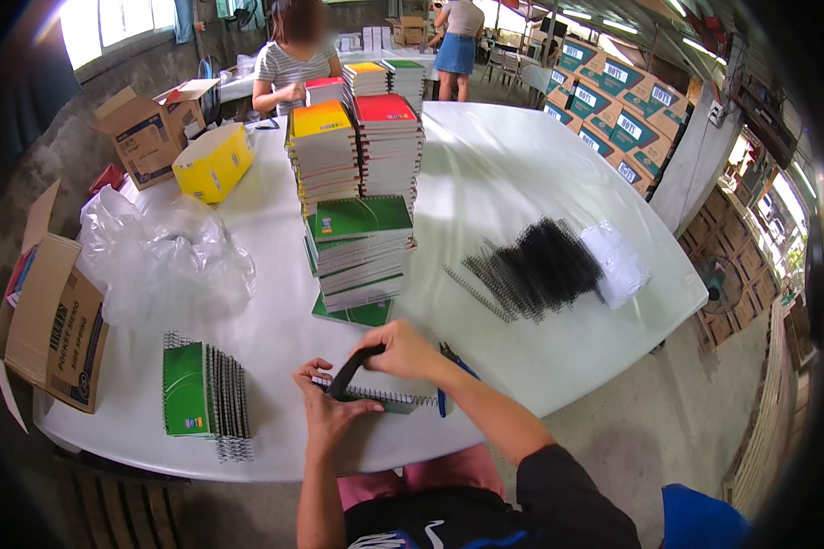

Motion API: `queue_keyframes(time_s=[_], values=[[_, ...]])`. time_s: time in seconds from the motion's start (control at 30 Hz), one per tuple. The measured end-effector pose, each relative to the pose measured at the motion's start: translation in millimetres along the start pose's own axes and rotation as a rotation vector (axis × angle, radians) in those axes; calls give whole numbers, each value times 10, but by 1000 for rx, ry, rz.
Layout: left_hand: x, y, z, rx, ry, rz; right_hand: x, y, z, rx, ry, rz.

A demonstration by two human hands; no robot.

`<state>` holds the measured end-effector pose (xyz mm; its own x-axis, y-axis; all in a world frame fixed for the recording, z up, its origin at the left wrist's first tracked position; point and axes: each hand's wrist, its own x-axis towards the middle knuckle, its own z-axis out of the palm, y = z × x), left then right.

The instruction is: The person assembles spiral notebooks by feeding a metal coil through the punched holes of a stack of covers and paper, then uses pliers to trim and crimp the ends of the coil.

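At the table's front edge, my left hand (328,407) grips a small notebook (395,403), thumb on the near side. A wire spiral runs along its upper edge and pokes out past the right end. My right hand (403,351) is closed on a curved black strip (352,368), whose lower end meets the spiral by my left fingers; its exact kind I cannot make out. Blue-handled pliers (456,364) lie just right of the notebook. To the left stands a row of green spiral notebooks (188,389). Beyond my hands rises a stack of green notebooks (364,220).
Black wire spirals (545,270) lie in a heap at right, beside white ones (616,263). Taller red and yellow notebook stacks (389,137) stand behind. A clear plastic bag (169,256), a yellow box (212,165) and an open carton (55,320) line the left. A person (293,64) works across the table.
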<state>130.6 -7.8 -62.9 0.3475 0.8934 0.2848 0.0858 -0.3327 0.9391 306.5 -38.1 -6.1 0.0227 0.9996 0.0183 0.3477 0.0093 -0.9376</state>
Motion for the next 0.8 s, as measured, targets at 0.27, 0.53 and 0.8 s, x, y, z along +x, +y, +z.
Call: queue_keyframes(time_s=[0.27,0.53,0.8], values=[[-48,-197,-84,63,6,137,16,88,-40,-242,232,-137],[-51,108,-50,-496,187,-99,-632,660,-682,-950,771,93],[18,395,1,-271,426,123,-1201,290,386,-1174,519,322]])
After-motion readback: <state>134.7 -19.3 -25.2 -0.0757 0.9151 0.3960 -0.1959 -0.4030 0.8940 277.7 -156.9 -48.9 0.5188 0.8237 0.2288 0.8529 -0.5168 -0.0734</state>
